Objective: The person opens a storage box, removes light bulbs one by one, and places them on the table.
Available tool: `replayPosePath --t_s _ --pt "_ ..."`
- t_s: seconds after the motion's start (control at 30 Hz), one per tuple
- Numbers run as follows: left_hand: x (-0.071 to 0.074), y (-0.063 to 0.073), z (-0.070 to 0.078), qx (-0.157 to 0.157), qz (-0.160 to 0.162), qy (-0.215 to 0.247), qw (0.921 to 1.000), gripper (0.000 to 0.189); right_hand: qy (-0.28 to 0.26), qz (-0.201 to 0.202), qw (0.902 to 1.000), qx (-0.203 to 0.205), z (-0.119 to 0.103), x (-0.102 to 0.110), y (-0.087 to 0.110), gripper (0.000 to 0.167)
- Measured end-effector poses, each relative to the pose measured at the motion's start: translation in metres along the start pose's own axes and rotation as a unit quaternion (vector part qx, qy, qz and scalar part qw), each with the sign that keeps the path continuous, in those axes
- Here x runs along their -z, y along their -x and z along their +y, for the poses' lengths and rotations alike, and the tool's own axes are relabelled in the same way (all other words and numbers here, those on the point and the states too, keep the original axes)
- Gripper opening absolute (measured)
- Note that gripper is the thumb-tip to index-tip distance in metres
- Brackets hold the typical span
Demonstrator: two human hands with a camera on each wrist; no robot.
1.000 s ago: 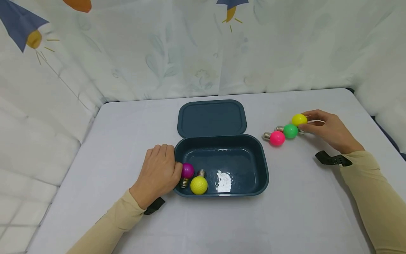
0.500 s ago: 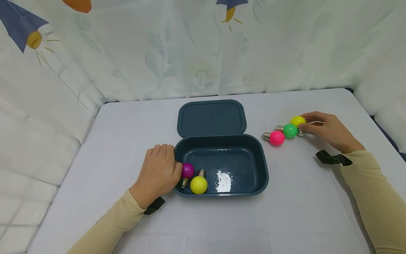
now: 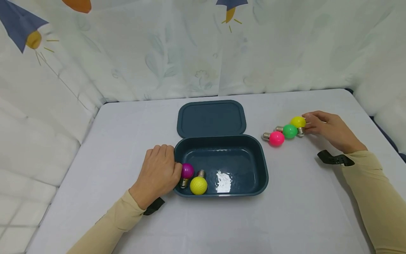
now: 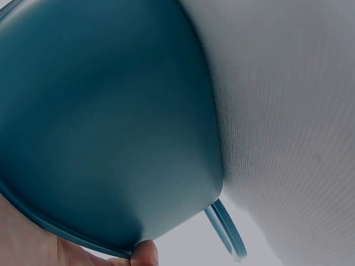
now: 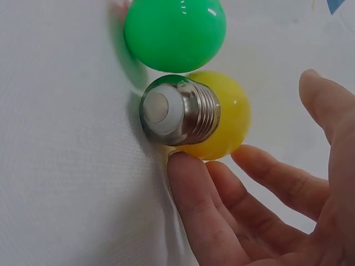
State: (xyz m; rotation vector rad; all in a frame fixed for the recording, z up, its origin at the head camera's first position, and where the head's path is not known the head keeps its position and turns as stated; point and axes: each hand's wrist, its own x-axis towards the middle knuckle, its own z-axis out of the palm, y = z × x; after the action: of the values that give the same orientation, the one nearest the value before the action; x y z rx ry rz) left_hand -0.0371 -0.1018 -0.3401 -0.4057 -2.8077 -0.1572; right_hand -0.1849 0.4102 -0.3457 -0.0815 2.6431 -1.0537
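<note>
The yellow bulb (image 3: 298, 122) lies on the white table (image 3: 301, 204), its metal base just beside the green bulb (image 3: 290, 131), with the pink bulb (image 3: 276, 139) next along; the right hand (image 3: 334, 128) is at it with fingers spread, fingertips against its globe and thumb clear of it. Well to the left, the left hand (image 3: 158, 173) pinches the left rim of the box (image 3: 234, 160), in which the purple bulb (image 3: 188, 170) and the dimpled bulb (image 3: 198, 186) lie, and the lid (image 3: 211, 119) sits just behind.
</note>
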Motion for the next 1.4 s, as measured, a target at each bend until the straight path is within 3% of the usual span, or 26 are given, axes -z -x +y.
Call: replayPosePath --t_s 0.67,1.4 --pt "0.0009 0.0002 0.0003 0.006 -0.008 0.003 0.9999 0.016 -0.013 -0.011 0.9997 0.014 -0.0008 -0.0039 -0.0029 0.073" --pt "0.0006 -0.0003 0.0001 0.002 -0.007 0.0 1.0 0.016 -0.015 0.014 0.9995 0.022 0.0035 0.0005 -0.0014 0.07"
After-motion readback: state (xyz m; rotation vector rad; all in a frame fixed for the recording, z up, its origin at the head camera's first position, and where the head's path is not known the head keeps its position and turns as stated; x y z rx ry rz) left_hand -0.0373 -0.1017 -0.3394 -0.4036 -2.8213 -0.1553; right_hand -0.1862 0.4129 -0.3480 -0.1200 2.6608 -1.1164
